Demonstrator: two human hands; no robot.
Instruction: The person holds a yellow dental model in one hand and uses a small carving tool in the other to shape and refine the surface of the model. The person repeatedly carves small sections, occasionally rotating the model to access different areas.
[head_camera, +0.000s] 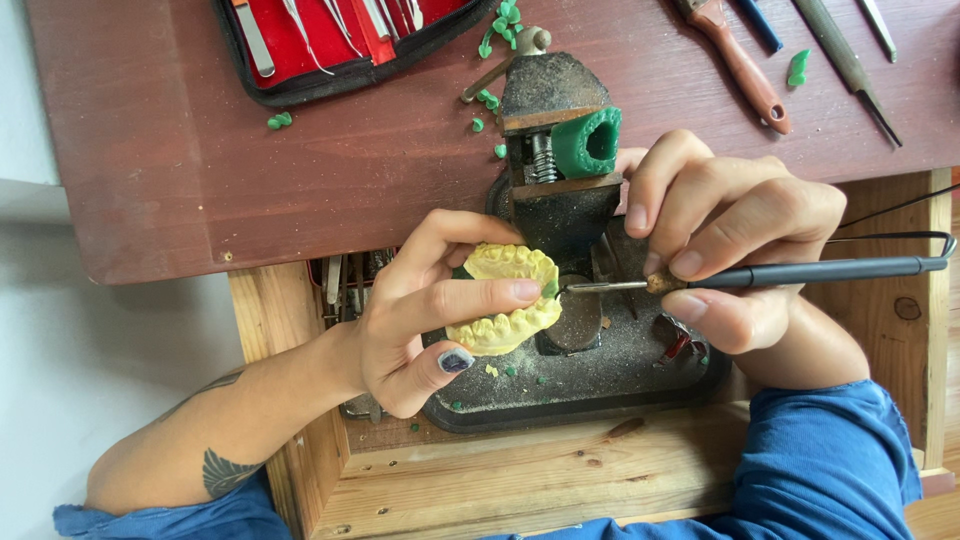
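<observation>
**A:** What was the left hand (425, 310) doing just in front of the small bench vise (555, 140)?

**B:** It was curled around a yellow dental cast (505, 298), thumb under the near side and forefinger laid across the top, so the teeth faced the tool and the cast could not roll. The cast hung over the dark tray (590, 385) at the vise's foot, probably so the green crumbs (510, 372) fell there.

**A:** And the right hand (735, 235)?

**B:** To the right of the vise, fingers bunched together and pinching a slim black-handled carving tool (800, 272) like a pen. Its metal tip met the cast at a spot of green wax, close beside the left forefinger. The knuckles sat against the vise, which looked like a brace for fine strokes.

**A:** Anything clamped in the vise?

**B:** A hollow green wax block (590, 142), gripped at the right of its jaws. Behind the vise on the red-brown tabletop (150, 150) lay an open red-lined instrument case (330, 45), and far right of it some loose hand tools (745, 70).
</observation>
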